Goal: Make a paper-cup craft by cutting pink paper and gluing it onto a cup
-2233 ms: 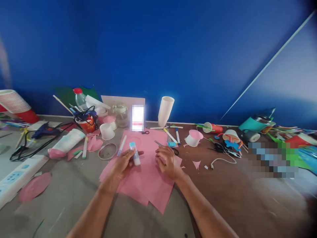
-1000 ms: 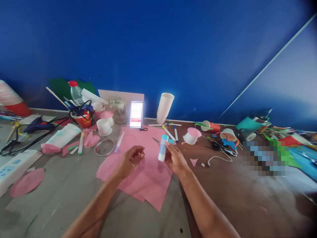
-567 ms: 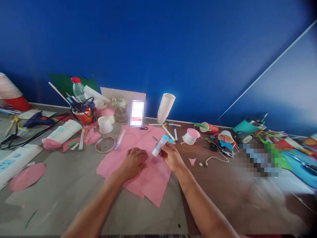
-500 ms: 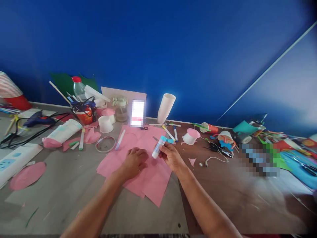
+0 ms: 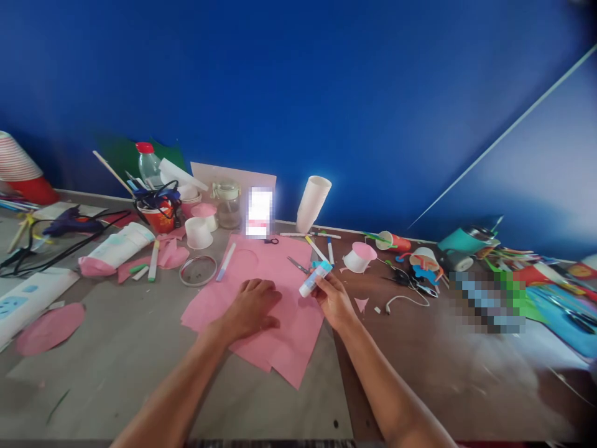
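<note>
In my right hand (image 5: 334, 302) is a glue stick (image 5: 313, 280) with a white barrel and a light-blue end, held tilted above the right side of the pink paper (image 5: 289, 348). My left hand (image 5: 254, 306) lies on the pink sheets with its fingers spread and slightly bent. Just behind the glue stick, pointed scissor blades (image 5: 297, 264) show on the paper; their handles are mostly hidden. A marker (image 5: 226, 262) rests along the left edge of the sheets, beside a roll of clear tape (image 5: 198, 271).
Behind stand a tall stack of white paper cups (image 5: 313, 204), a glass jar (image 5: 228, 205) and a pixelated bright screen (image 5: 259, 213). A white power strip (image 5: 32, 305) and a pink paper oval (image 5: 51, 328) lie left. At right are a pink-topped cup (image 5: 359, 257) and a white cable (image 5: 405, 300).
My right hand has moved a little to the right with the glue stick, uncovering more of the scissor blades. My left hand stays on the paper, its thumb a little farther out.
</note>
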The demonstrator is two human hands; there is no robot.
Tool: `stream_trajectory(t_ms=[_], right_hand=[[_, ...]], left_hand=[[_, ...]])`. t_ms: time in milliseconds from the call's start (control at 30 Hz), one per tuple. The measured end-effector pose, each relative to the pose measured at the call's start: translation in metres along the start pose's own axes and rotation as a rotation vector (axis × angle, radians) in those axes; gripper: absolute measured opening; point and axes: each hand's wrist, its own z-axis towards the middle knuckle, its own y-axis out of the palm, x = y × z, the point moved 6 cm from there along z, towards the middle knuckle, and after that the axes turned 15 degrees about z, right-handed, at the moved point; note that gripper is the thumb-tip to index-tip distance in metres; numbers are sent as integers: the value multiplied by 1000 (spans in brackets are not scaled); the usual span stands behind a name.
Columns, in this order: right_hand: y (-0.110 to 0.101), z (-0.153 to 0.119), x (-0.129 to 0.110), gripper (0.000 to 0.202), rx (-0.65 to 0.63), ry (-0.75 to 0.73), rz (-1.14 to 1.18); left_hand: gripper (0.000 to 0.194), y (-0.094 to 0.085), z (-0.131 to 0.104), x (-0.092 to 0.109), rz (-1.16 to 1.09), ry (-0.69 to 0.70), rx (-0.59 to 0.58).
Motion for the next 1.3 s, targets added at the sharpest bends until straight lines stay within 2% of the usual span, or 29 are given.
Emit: stream_trajectory(t_ms=[100,200,267,333,433,533,633,700,767,833,1000,1100,1200,1300], right_hand=[[-6,1,-3,37,26,-11,83],[-11,2,-6,36,42,-24,141],[-12,2,-8,33,45,-32,167],[-12,3,-10,31,46,-27,202],[-11,1,-14,29,36,2,268],[-7,-3,-17,28,-9,65,308],[4,-13,-12,33,-142,169,275],[15,-21,-4,38,-249,224,220],[25,-29,7,40,-310,269,170],[32,-33,19,38,-310,289,121],[28,-28,25,34,-143,190,19],[19,-23,18,37,-76,200,6],[17,-20,7,37,-160,221,-105],[23,-23,2,37,-321,287,-243]], left_hand=[[35,0,1,0,4,32,27],[18,-2,1,0,-30,86,135],[19,-6,1,1,-91,104,208],[21,-10,1,-1,-220,63,275],[23,-15,0,-12,-589,-155,351],[32,-11,-2,-23,-1186,-366,433],[32,-2,-1,-24,-1733,-481,455],[27,4,0,-20,-1900,-531,416],[22,8,2,-15,-1950,-546,369],[20,11,3,-8,-1954,-518,324],[22,12,6,6,-1915,-360,185],[31,8,5,0,-1879,-328,158],[46,-2,1,-14,-1753,-349,228],[43,-9,-3,-24,-1449,-413,247]])
